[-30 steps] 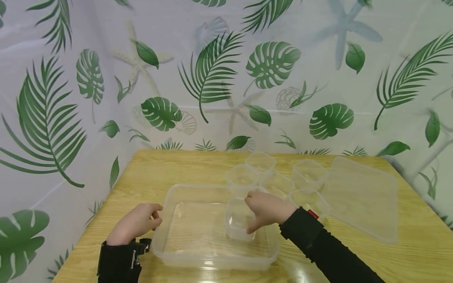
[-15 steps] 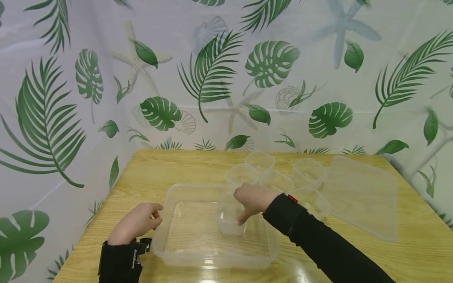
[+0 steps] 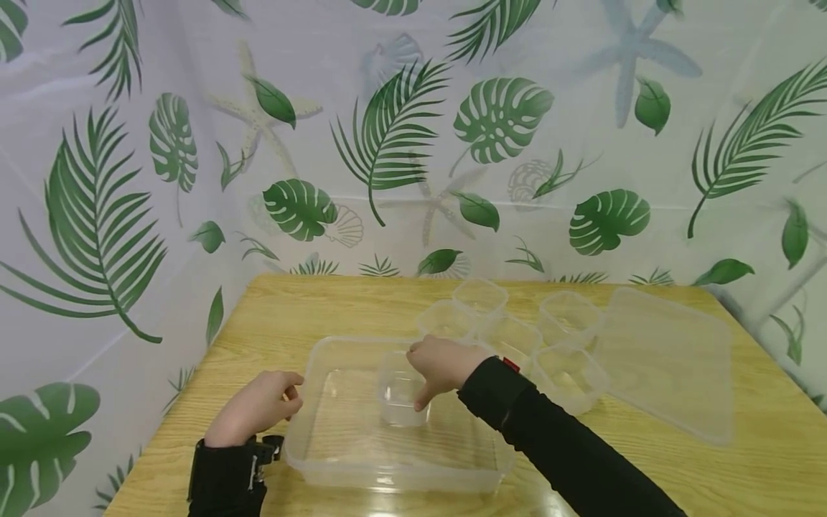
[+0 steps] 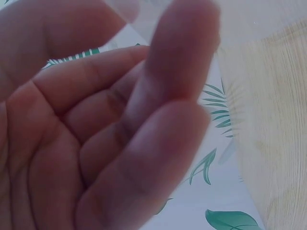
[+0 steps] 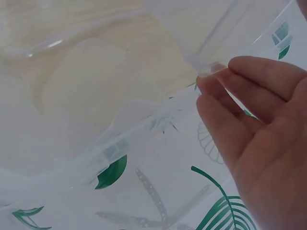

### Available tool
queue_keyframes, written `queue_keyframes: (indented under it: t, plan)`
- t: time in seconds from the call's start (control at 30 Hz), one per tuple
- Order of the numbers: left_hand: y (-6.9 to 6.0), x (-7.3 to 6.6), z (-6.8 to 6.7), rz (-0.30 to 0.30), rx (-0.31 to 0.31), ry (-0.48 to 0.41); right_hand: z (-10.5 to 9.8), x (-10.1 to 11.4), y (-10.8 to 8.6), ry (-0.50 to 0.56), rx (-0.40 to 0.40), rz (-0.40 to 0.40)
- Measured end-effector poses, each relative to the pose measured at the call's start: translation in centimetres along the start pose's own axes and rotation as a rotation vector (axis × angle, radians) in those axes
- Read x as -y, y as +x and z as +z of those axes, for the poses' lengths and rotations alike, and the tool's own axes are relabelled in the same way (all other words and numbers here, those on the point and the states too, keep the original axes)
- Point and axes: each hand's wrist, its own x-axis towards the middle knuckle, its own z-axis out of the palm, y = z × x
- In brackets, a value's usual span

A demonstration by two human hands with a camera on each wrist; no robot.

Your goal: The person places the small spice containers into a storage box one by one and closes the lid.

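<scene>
A small clear plastic container [image 3: 399, 402] is held by my right hand [image 3: 444, 362], whose thumb and fingers pinch its rim. It is inside a large clear plastic box [image 3: 310, 470], left of the box's middle; whether it touches the floor I cannot tell. In the right wrist view, the fingers [image 5: 218, 112] meet at the container's edge [image 5: 206, 62]. My left hand [image 3: 255, 406] stays at the box's left wall with fingers loosely bent. The left wrist view shows the fingers [image 4: 182, 52] close to translucent plastic [image 4: 249, 19]; contact is unclear.
Several more small clear containers [image 3: 571, 316] stand behind and to the right of the large box. A flat translucent lid [image 3: 672, 366] lies at the right of the wooden table [image 3: 310, 305]. A leaf-printed sheet [image 3: 413, 143] hangs behind the table.
My right hand has carried the small container leftward and slightly back within the large box. The left hand keeps its place at the box's left side.
</scene>
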Motion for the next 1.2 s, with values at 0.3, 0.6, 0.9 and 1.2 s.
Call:
queue_keyframes:
  t: [0.3, 0.6, 0.9, 1.2]
  plan:
    - [0.1, 0.0, 0.0, -0.004, -0.004, -0.005, 0.5, 0.5, 1.0, 0.076, -0.065, -0.013]
    - [0.3, -0.2, 0.1, 0.008, -0.008, 0.006, 0.8, 1.5, 1.8, 0.132, -0.109, -0.023]
    - [0.3, 0.0, 0.0, 0.03, -0.02, 0.025, 1.0, 1.9, 2.7, 0.185, -0.111, -0.016]
    - [0.3, 0.0, 0.1, 0.028, -0.029, 0.019, 1.6, 2.4, 3.5, 0.251, -0.147, -0.017]
